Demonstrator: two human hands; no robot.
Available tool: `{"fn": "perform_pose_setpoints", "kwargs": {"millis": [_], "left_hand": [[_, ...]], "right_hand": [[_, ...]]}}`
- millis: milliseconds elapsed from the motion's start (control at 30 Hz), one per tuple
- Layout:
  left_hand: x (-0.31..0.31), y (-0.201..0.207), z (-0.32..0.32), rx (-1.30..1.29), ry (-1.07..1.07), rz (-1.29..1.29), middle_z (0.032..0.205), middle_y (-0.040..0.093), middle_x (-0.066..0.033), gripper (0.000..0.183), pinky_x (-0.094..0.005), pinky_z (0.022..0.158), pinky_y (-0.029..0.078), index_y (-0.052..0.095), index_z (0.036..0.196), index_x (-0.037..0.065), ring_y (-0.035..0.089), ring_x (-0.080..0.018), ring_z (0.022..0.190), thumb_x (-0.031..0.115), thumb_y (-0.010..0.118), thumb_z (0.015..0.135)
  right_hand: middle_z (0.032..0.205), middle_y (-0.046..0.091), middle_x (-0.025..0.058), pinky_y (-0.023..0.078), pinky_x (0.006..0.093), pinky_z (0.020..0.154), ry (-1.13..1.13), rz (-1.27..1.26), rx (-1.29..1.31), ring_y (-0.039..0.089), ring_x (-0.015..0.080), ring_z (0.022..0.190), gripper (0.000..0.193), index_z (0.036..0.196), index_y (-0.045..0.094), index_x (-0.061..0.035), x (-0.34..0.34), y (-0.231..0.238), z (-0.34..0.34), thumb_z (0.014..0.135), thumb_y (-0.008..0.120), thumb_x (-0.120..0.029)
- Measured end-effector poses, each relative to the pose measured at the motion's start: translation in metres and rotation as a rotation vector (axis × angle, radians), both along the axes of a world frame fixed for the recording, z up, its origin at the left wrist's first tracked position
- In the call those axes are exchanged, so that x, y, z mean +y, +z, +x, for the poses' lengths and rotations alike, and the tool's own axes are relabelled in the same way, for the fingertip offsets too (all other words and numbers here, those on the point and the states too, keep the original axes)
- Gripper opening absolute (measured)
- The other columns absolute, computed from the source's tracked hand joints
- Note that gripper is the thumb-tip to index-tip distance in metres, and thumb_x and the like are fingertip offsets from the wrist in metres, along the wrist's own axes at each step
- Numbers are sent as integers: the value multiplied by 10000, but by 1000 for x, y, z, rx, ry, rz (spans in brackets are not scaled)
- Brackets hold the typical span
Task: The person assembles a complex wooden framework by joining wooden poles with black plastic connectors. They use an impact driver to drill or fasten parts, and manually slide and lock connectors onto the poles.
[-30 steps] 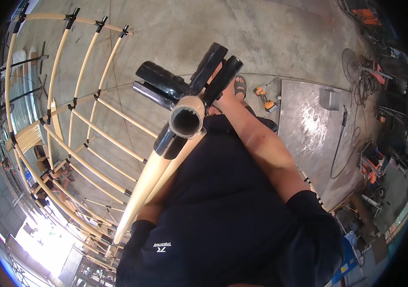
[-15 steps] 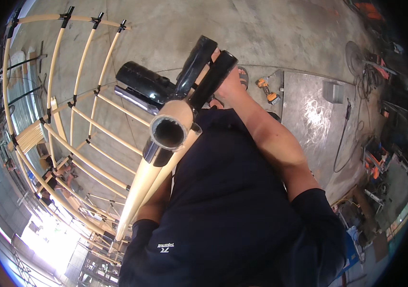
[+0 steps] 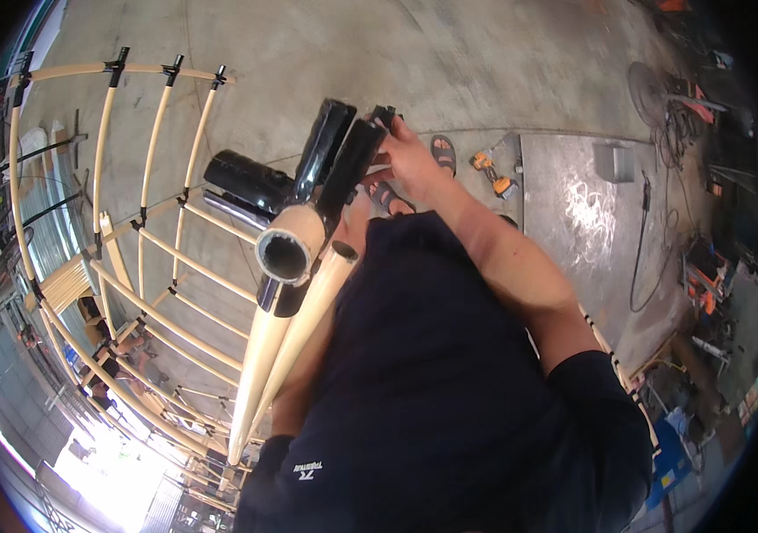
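Observation:
A cream-coated pipe [image 3: 259, 373] rises toward me, its open end ringed by black metal pipe joints [image 3: 250, 182]. Beside it stands a second cream pipe [image 3: 308, 320] with a bare open end. My right hand [image 3: 410, 160] is at the far end of the joint cluster, its fingers closed around a small black joint piece [image 3: 385, 116]. My left hand [image 3: 357, 216] is just past the second pipe's end, close behind a black joint half [image 3: 352, 164]; its fingers are mostly hidden.
A rack frame of cream pipes and black joints [image 3: 139, 222] fills the left side. To the right, an orange cordless drill [image 3: 492, 175] lies by a metal plate [image 3: 556, 231] carrying a grey metal box [image 3: 614, 163]. Cables and tools lie farther right.
The pipes and joint cluster have shifted left and slightly down in view. My right hand has come out from behind the joints, and more of my left hand and the second pipe's end shows.

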State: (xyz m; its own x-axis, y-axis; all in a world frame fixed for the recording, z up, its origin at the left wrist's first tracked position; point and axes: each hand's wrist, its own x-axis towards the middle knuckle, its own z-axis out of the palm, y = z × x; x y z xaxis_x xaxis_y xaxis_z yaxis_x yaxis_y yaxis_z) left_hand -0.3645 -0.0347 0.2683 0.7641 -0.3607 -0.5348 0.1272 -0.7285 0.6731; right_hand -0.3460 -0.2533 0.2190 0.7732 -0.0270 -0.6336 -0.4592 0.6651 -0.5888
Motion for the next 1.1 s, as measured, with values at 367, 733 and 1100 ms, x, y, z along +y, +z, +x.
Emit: {"fn": "perform_pose_setpoints", "kwargs": {"millis": [367, 733, 1100], "left_hand": [[-9, 264, -18, -495, -151, -611, 1202, 655, -267, 543, -559, 1101, 411, 672, 1156, -39, 641, -403, 1144, 455, 480, 1035], [-98, 263, 111, -879, -849, 104, 1383, 607, -199, 637, -514, 1162, 312, 556, 1410, 2, 514, -418, 1345, 503, 419, 1040], [-104, 261, 98, -596, -694, 16, 1213, 674, -170, 530, -389, 939, 437, 498, 1491, 42, 615, -210, 888, 295, 526, 1026]], "right_hand": [[1218, 642, 91, 637, 356, 750, -187, -70, -242, 689, 181, 949, 359, 1290, 459, -48, 24, -21, -5, 1061, 567, -303], [1359, 595, 117, 619, 409, 849, -126, 55, -356, 689, 257, 1081, 378, 1362, 441, -18, 15, -13, -5, 1086, 503, -269], [1094, 682, 130, 649, 391, 680, -207, -69, -131, 708, 230, 891, 399, 1213, 509, -2, 30, -3, 8, 1053, 561, -365]]}}
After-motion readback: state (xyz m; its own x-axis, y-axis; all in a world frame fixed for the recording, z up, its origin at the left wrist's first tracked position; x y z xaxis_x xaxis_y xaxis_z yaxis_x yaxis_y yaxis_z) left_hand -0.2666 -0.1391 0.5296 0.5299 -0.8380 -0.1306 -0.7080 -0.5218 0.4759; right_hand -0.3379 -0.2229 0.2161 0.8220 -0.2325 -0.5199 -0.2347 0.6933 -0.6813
